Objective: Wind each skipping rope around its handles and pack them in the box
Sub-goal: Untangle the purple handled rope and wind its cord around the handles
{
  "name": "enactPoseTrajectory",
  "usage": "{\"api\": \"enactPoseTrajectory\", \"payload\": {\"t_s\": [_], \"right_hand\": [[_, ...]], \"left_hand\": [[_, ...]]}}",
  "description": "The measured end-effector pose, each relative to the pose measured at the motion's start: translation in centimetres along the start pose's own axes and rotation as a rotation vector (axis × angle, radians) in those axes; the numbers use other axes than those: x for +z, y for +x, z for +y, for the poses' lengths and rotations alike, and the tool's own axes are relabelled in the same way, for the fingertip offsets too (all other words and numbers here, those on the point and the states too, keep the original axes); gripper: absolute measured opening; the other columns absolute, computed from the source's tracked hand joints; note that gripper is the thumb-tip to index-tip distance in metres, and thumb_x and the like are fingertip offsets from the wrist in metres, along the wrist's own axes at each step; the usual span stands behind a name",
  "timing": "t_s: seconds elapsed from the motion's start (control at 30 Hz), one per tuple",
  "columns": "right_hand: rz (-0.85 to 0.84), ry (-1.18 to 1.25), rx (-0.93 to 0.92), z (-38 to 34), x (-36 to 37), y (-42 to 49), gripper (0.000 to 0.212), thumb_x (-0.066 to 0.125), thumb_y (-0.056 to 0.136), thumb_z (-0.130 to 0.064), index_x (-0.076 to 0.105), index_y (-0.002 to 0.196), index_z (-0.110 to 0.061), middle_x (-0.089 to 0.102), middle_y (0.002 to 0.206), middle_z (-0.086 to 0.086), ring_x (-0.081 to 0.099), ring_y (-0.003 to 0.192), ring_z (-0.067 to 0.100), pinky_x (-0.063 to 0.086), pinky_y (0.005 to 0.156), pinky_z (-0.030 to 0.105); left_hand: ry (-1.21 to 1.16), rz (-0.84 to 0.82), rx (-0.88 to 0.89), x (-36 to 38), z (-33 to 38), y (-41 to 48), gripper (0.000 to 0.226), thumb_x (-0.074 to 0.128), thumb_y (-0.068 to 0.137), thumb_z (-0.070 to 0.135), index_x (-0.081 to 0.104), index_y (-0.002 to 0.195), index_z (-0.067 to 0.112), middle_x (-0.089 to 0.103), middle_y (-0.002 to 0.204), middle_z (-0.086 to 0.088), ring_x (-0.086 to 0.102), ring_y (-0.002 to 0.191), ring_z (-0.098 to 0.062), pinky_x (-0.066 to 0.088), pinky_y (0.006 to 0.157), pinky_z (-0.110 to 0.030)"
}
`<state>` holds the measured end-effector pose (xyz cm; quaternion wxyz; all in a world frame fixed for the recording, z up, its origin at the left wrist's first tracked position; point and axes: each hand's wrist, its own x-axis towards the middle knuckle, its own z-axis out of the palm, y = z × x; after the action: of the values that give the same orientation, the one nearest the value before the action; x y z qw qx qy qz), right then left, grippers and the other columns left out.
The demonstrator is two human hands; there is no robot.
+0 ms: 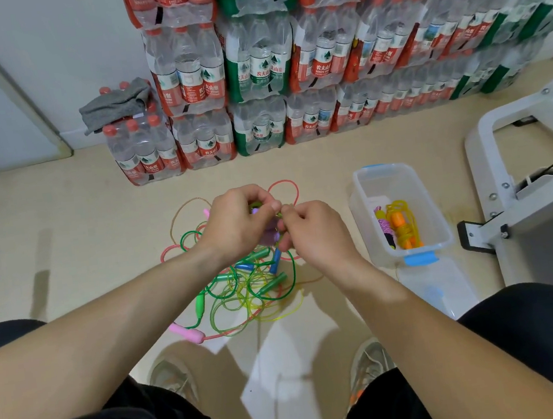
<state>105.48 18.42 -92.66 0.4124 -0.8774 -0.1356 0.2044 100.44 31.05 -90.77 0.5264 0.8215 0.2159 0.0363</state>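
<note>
This looks like a storeroom or a back room used for stock. Shrink-wrapped packs of bottled water (319,49), with red and green labels, are stacked several rows high against a white wall (77,42) and run most of the width of the view. Just left of the stack a lower pile of packs (141,152) stands on the beige floor (47,235) with a grey cloth (115,103) thrown on top. Further left is a pale door frame (14,84); right of the stack, a white metal frame (538,162).
</note>
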Motion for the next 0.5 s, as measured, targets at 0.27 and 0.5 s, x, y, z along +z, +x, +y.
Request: {"api": "enactPoseTrajectory", "payload": {"t_s": [0.27,0.5], "right_hand": [[0.143,-0.038,-0.097,0.6,0.6,0.1,0.027,0.066,0.083,-0.051,0.063,0.097,-0.028,0.073,0.075,-0.001,0.068,0.078,0.02,0.054,0.074,0.038],[0.172,-0.287,-0.233,0.8,0.5,0.5,0.012,0.07,0.09,-0.031,0.074,0.097,-0.022,0.056,0.104,-0.003,0.061,0.091,0.02,0.048,0.08,0.035]], "left_hand": [[0.01,0.088,-0.06,-0.3,-1.2,0.9,0.015,0.066,0.095,0.029,0.068,0.086,0.018,0.074,0.069,-0.001,0.073,0.061,-0.013,0.058,0.07,-0.028],[-0.028,0.06,-0.133,-0.2,-1.0,0.4,0.011,0.064,0.097,0.019,0.069,0.094,0.01,0.076,0.076,-0.007,0.073,0.055,-0.016,0.051,0.049,-0.013]]}}
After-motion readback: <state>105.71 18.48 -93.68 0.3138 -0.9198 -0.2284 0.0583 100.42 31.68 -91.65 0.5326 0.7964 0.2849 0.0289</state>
